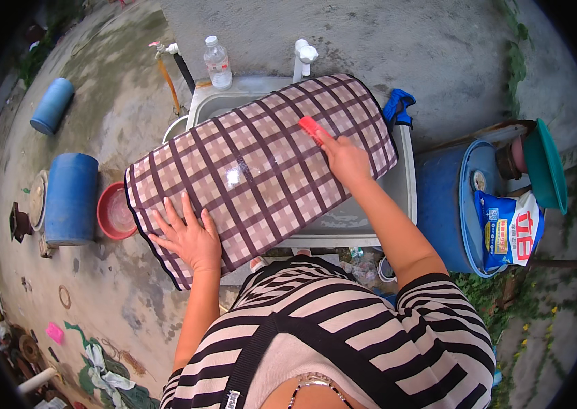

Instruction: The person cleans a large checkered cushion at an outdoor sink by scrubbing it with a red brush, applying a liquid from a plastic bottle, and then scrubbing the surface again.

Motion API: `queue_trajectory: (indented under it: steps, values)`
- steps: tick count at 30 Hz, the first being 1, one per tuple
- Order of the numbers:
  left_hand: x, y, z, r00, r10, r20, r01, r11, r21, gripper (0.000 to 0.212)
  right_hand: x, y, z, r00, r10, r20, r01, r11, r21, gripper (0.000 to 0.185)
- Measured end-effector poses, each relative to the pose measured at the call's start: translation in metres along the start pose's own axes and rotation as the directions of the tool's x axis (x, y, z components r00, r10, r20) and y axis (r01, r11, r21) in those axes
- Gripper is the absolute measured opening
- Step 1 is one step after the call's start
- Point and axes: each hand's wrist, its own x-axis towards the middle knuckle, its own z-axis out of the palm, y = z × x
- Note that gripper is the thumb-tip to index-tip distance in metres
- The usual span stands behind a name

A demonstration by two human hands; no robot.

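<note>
A wet plaid mat with dark edging (263, 168) lies slanted across a sink (406, 179). My left hand (189, 235) rests flat on the mat's lower left part, fingers spread. In my right hand (345, 156) is a red brush (311, 128), held against the upper right part of the mat; its bristles are hidden. Beyond the mat stands a white faucet (305, 59). Some water shows in the basin under the mat's right side. Wet shine marks the middle of the mat.
A plastic bottle (218, 64) stands on the sink's back left corner, a blue glove (398, 107) on the right corner. To the right, a detergent bag (508, 230) lies on a blue barrel (442, 204). A red basin (117, 212) and another blue barrel (71, 199) are at left.
</note>
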Motion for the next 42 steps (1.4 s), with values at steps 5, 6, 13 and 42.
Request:
queue_trajectory:
  steps: [5, 6, 13, 42]
  values:
    - [-0.004, -0.005, 0.003, 1.000, 0.000, -0.031, -0.001, 0.999, -0.054, 0.055, 0.024, 0.024, 0.006, 0.954, 0.298, 0.039, -0.298, 0.955, -0.004, 0.034]
    - [-0.004, -0.005, 0.004, 1.000, -0.002, -0.020, 0.001, 0.998, -0.067, 0.056, 0.018, 0.002, 0.012, 0.959, 0.280, 0.049, -0.282, 0.958, 0.043, 0.034]
    - [-0.002, -0.010, 0.005, 1.000, -0.006, -0.013, 0.005, 0.995, -0.104, 0.057, -0.041, -0.186, -0.003, 0.956, 0.101, 0.277, -0.240, 0.809, 0.536, 0.039]
    - [-0.019, -0.071, -0.012, 0.991, 0.119, 0.056, -0.112, 0.987, -0.114, 0.083, -0.035, -0.147, -0.004, 0.994, 0.065, 0.087, -0.076, 0.989, 0.128, 0.034]
